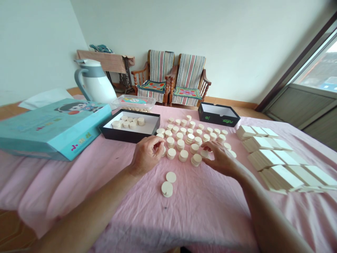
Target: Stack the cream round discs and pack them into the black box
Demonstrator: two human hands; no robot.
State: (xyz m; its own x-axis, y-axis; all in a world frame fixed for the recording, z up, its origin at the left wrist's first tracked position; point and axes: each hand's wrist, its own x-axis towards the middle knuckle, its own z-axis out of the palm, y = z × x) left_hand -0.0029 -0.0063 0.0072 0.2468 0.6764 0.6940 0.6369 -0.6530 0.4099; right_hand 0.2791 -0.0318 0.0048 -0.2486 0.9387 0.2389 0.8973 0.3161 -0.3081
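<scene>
Many small stacks of pale round wooden discs [183, 155] stand in loose rows on the pink-covered table. My left hand [149, 154] is at the left edge of the rows, fingers curled into a pinch; a partly hidden stack shows right beside the fingertips, and what they hold is hidden. At the right front of the rows, my right hand [219, 156] has thumb and fingers around a short disc stack [204, 154]. Nearer to me, a single-looking disc [171, 176] lies beside a small stack of discs [167, 188].
A black box [129, 137] at left holds more discs; another black box [218, 121] stands at back right. Rectangular pale wooden pieces [283, 179] are stacked at right. A turquoise box [60, 130], a thermos jug [98, 86] and a clear plastic container [135, 102] stand at left.
</scene>
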